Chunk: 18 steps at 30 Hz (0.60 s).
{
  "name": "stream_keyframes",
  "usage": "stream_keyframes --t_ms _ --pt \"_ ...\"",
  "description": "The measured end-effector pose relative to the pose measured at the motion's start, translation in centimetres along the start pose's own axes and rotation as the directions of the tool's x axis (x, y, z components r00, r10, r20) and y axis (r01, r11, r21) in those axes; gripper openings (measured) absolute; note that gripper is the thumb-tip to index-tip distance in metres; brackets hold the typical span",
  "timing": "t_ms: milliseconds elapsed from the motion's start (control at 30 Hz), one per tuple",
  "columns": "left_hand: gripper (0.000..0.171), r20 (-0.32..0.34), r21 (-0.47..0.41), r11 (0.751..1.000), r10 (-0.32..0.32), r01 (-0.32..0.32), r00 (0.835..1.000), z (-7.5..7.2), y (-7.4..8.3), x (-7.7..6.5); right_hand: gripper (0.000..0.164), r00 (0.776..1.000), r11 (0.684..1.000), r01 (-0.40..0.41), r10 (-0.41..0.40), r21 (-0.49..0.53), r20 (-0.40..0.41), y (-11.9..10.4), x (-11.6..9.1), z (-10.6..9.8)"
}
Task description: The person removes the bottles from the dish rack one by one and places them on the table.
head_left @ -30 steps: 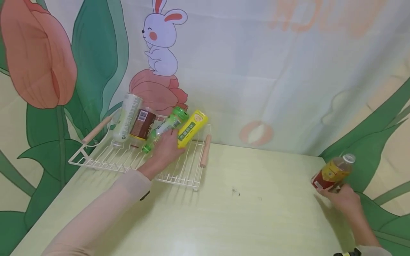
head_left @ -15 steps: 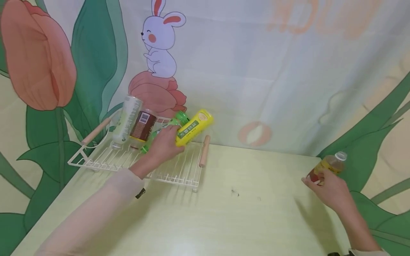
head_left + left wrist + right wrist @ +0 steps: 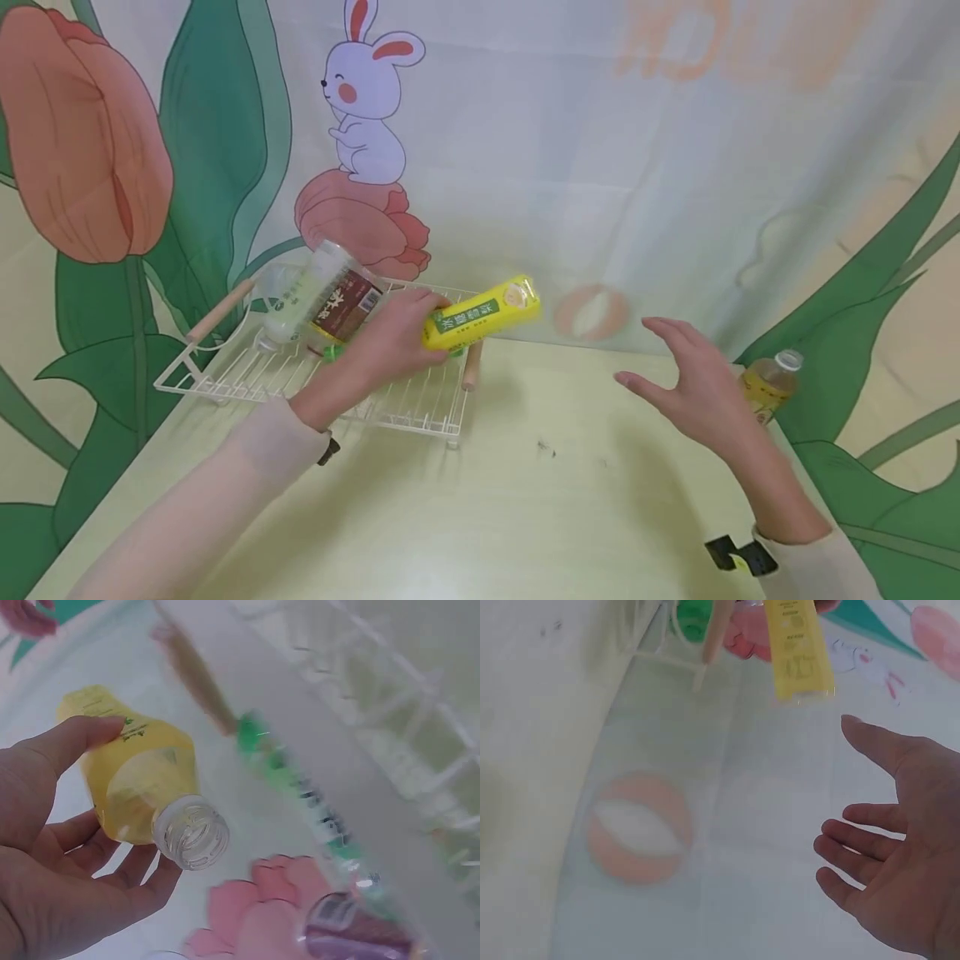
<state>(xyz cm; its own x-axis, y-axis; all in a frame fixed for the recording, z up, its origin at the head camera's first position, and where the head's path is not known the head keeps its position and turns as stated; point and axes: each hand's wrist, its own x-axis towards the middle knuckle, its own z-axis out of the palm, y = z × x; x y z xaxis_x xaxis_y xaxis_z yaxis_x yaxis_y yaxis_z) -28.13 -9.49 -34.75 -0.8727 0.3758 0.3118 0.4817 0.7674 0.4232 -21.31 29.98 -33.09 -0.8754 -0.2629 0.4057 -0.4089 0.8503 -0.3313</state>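
My left hand grips an uncapped plastic bottle with a yellow label, tilted with its base to the right, above the rack's right side. In the left wrist view its clear open mouth faces away from the palm, the thumb on the label. My right hand hangs in the air with thumb and fingers spread, holding nothing. In the right wrist view it is apart from the yellow bottle's base. Beyond my right wrist stands a clear-capped bottle with a yellow label, partly hidden.
A white wire rack with wooden handles holds a pale bottle, a brown-labelled bottle and a green bottle, mostly hidden in the head view. A printed curtain hangs behind the pale table.
My left hand has lifted the yellow bottle rightward and tipped it flatter. My right hand has left the bottle at the right edge and moved left. The pale and brown-labelled bottles have shifted.
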Motion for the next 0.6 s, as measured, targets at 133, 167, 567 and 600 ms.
stream_keyframes --t_ms 133,167,567,600 --pt "0.061 0.013 0.01 0.997 0.079 -0.079 0.997 -0.3 2.0 -0.4 0.082 0.999 0.999 0.05 -0.05 0.007 -0.012 -2.1 1.3 0.4" --pt "0.06 0.019 0.014 0.996 0.088 -0.088 0.996 -0.3 2.5 -0.5 0.083 0.998 0.998 0.06 -0.06 0.006 -0.01 -2.6 1.6 0.6" --pt "0.056 0.087 0.079 0.978 0.188 -0.194 0.978 0.0 6.6 -1.4 0.092 0.968 0.968 0.251 -0.251 0.01 0.023 -6.1 3.3 2.9" --pt "0.056 0.092 0.079 0.976 0.194 -0.201 0.977 0.1 6.8 -1.4 0.092 0.965 0.966 0.258 -0.258 0.007 0.035 -6.3 3.3 3.1"
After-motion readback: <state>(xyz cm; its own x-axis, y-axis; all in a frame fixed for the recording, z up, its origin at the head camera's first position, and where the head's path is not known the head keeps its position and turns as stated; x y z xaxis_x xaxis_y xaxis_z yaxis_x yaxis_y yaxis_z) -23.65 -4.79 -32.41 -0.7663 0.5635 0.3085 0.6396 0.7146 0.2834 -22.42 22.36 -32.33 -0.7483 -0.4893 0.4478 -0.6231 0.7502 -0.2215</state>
